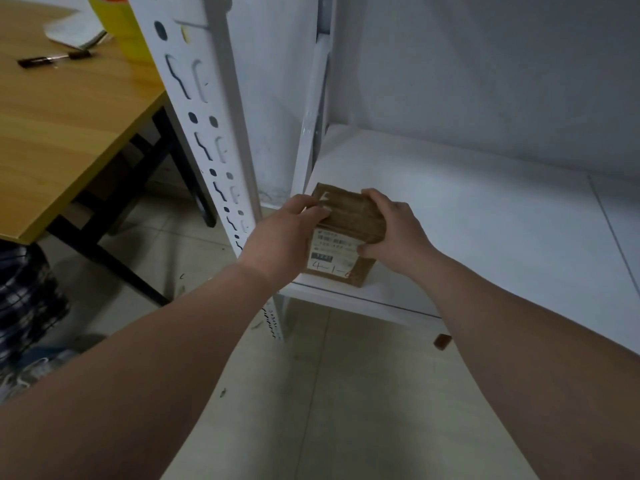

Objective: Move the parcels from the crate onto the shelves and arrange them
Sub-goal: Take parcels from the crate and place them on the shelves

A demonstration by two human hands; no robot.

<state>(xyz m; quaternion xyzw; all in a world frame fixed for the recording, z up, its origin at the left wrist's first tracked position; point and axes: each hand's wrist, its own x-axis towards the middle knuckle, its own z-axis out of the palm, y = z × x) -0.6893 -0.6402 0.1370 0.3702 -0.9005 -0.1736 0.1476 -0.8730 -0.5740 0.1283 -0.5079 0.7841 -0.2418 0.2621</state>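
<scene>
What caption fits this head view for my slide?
Left hand and right hand hold a small labelled parcel at the front-left corner of the white shelf.

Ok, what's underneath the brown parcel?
The white shelf, at its front left corner; the parcel looks set down on it. Its underside is hidden, and the left hand covers its lower left edge, so full contact can't be confirmed. The right hand holds its right side.
</scene>
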